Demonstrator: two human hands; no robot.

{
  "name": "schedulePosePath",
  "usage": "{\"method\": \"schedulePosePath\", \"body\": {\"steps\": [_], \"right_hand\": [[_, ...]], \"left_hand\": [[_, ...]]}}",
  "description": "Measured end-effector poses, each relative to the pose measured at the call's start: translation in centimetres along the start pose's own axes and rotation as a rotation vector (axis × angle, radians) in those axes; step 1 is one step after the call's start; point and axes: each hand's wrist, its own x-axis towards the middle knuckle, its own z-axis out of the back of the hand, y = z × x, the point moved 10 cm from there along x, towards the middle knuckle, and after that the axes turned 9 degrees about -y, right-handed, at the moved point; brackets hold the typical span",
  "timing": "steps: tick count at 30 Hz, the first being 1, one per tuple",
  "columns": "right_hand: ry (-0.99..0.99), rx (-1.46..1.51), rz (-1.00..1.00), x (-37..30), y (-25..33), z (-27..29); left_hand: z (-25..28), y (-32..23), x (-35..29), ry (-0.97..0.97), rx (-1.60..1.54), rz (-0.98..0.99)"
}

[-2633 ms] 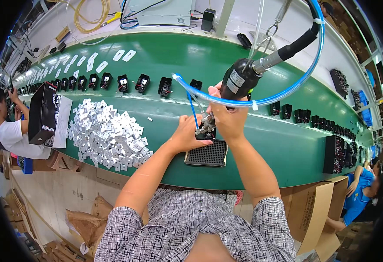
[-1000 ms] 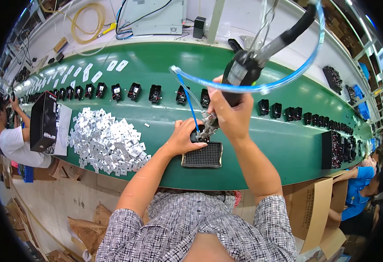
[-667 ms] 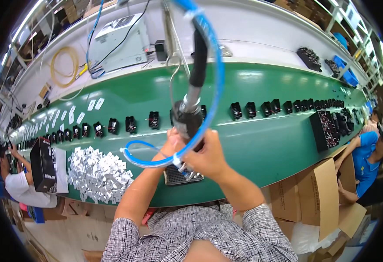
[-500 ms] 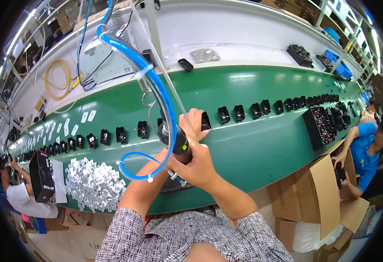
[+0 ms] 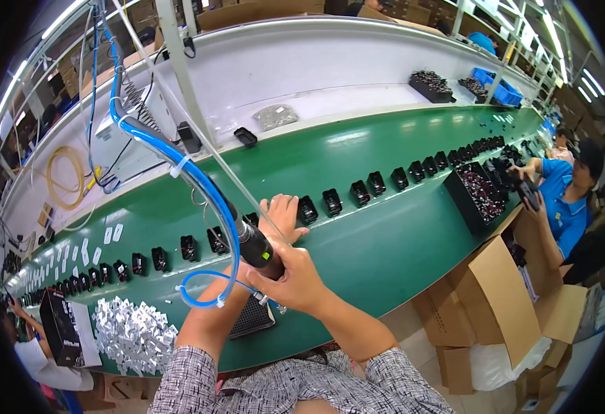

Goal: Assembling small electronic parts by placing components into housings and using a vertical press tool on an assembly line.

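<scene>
My right hand (image 5: 298, 281) is wrapped round a black air screwdriver (image 5: 257, 250) with a blue hose (image 5: 206, 188) running up from it. The tool's tip is hidden behind my left arm and hand. Beyond it, my left hand (image 5: 279, 218) is stretched over the green bench with fingers extended and thumb apart, nothing visible in it. It lies in a long row of small open black housings: one housing (image 5: 307, 210) is just right of it, and another (image 5: 250, 219) shows partly behind the screwdriver on its left.
A pile of small white pieces (image 5: 133, 334) lies left on the green bench (image 5: 357, 259), beside a black box (image 5: 61, 328). A dark mesh pad (image 5: 254, 319) is under my forearms. At right stand a black bin of small parts (image 5: 478, 196), cartons (image 5: 485, 303) and a co-worker in blue (image 5: 564, 214).
My view has turned, so the bench scene sits further left. My left hand's fingers are more outstretched, apart from the housing at its right. The co-worker has raised a black object.
</scene>
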Motion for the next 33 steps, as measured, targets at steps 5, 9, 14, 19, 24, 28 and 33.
{"method": "schedulePosePath", "body": {"steps": [5,9,14,19,24,28,33], "right_hand": [[0.025,0.019,-0.036,0.0,0.8,0.2],[0.010,-0.005,-0.052,-0.3,0.8,0.3],[0.033,-0.022,-0.174,-0.4,-0.2,-0.7],[0.017,0.178,-0.208,0.6,-2.6,-4.6],[0.017,0.383,-0.204,3.2,-0.5,-11.0],[0.014,0.451,-0.162,2.6,-0.1,-14.7],[0.013,0.395,-0.141,1.6,-2.3,-16.1]], "left_hand": [[-3.2,-1.9,1.8,0.195,0.294,0.014],[-2.5,-1.6,1.8,0.201,0.201,0.064],[4.9,1.3,-4.5,0.242,-0.251,0.238],[13.0,6.9,-16.4,0.088,-0.480,0.423],[14.8,9.0,-21.8,0.010,-0.551,0.488],[14.5,9.6,-23.3,0.024,-0.603,0.547],[14.0,9.7,-23.9,0.065,-0.634,0.597]]}}
